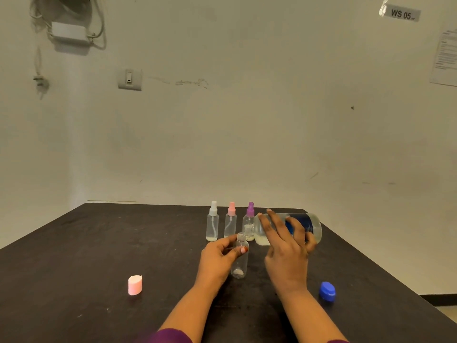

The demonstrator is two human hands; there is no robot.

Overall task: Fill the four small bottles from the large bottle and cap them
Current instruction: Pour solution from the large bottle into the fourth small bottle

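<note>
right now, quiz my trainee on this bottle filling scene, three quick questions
1. True or false: the large bottle stands upright.
2. How many spray-capped bottles stand at the back?
3. Which hand holds the open small bottle? A left, B right.
Key: 1 false, the right hand holds it tipped sideways. 2 three. 3 A, the left hand.

This looks like a plain work room. A small sign (401, 14) high on the wall (247, 132) reads "WS 05", and a printed paper (445, 58) is stuck up near it. The wall is bare and scuffed, with a switch (129, 79), a white box (69, 33) with looped cables (100, 26), and a hanging plug (40, 81). A black table (99, 243) stands against the wall.
</note>
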